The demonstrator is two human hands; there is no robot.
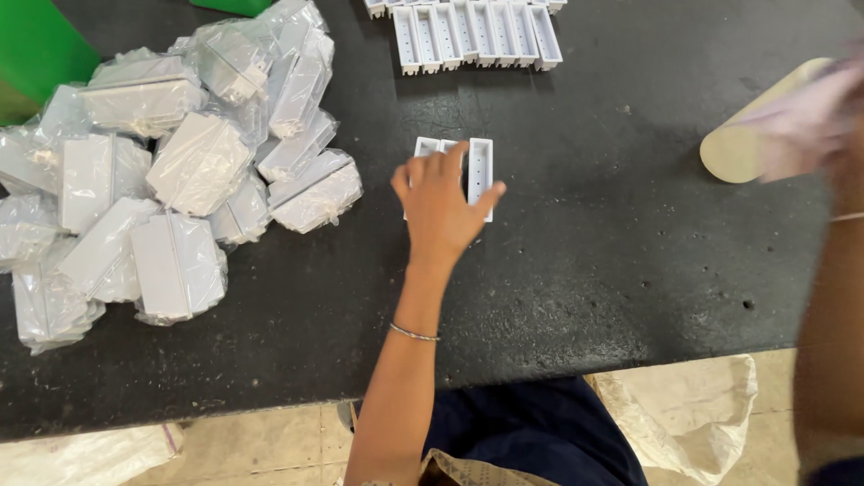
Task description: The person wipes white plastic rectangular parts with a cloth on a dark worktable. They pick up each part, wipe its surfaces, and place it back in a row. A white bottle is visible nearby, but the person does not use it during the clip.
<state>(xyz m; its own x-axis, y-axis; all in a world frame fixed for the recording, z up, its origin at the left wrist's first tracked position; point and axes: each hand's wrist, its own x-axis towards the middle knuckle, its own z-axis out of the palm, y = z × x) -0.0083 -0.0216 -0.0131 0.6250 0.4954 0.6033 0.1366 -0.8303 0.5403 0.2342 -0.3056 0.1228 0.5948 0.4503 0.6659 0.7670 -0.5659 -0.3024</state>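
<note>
Your left hand (443, 209) lies palm-down, fingers spread, on three white slotted plastic trays (480, 168); your blurred right hand (810, 117) is unreadable, far right.

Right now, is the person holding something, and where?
The left hand rests on top of small white trays, fingers over their upper edges. The right hand is blurred; cannot tell.
</note>
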